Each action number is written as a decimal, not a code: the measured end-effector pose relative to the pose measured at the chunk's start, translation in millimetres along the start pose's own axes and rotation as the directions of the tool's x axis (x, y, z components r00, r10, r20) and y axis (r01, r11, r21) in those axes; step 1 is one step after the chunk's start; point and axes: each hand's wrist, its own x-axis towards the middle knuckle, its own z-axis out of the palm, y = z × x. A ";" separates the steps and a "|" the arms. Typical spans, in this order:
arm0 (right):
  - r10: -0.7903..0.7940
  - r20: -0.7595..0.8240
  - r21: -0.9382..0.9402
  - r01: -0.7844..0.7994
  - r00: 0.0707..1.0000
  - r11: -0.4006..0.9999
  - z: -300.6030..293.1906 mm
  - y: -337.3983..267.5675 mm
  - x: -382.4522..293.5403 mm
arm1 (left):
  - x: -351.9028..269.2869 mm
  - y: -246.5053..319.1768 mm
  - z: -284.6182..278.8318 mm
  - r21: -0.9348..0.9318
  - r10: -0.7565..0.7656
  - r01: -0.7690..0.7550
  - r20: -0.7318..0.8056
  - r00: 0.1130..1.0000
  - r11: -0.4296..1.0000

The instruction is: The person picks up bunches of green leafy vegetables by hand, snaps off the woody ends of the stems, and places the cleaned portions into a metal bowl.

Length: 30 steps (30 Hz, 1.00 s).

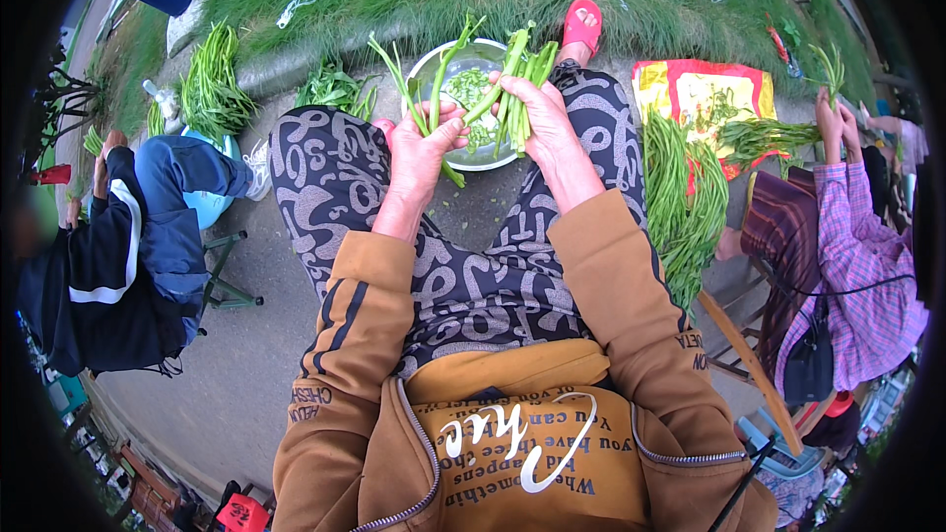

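Observation:
Green stems (440, 81) with small side shoots are in my left hand (427, 148), pinched between thumb and fingers. My right hand (543, 114) grips a bundle of thicker green stalks (516, 114); one of them slants toward my left fingertips. Both hands are above the rim of a round bowl (473, 166) between my knees. Short cut green pieces (473, 85) lie in the bowl, partly hidden behind the hands and stalks.
Long leafy stems (684, 199) are heaped at the right, beside a red and yellow sack (765, 81). More greens (332, 89) lie beyond my left knee. A person (140, 236) sits at the left near a blue basin (211, 203); another person (850, 236) at the right holds greens.

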 end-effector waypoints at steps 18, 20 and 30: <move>-0.089 0.037 -0.040 0.091 0.995 0.995 2.1 3.4 1.6 | 0.9 -6.3 -2.2 0.151 0.115 -0.117 0.025 0.993 0.982; -0.091 0.044 -0.052 0.093 0.995 0.994 1.5 4.0 1.6 | 1.2 -7.5 -2.3 0.168 0.128 -0.128 0.013 0.992 0.977; -0.126 0.139 -0.033 0.132 0.982 0.991 2.5 5.9 -1.5 | 1.7 -3.4 -0.5 0.016 -0.005 0.006 -0.087 0.996 1.000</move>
